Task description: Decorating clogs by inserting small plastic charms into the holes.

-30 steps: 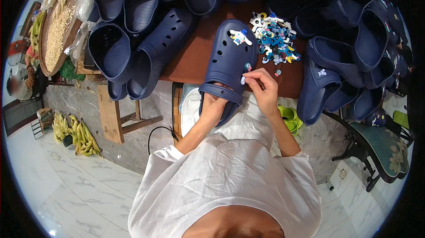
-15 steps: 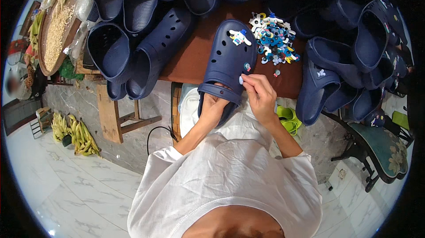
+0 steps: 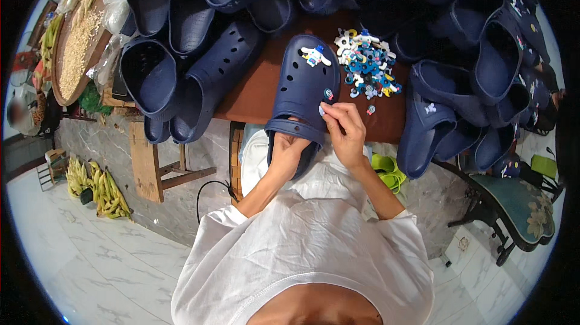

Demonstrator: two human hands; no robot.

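Note:
A navy clog (image 3: 305,83) points away from me at the table's near edge, its heel strap toward me. My left hand (image 3: 286,154) reaches into its heel opening and holds it, with the fingertips hidden inside. A white character charm (image 3: 316,56) sits near the toe, and a small round pink-and-teal charm (image 3: 328,94) is on the right side. Just below that one, my right hand (image 3: 346,130) pinches a small pale blue charm (image 3: 322,109) against the clog's side. A pile of shoe charms (image 3: 366,62) lies right of the clog, with one loose charm (image 3: 371,110) nearer me.
More navy clogs stand on the brown table (image 3: 241,96), including a pair (image 3: 202,92) at left and a charmed clog (image 3: 425,122) at right. A wooden stool (image 3: 158,165) and bananas (image 3: 109,191) are lower left; a dark chair (image 3: 513,204) is lower right.
The whole view has shifted slightly. Both hands keep their places on the clog, and the right fingertips stay at the pale blue charm.

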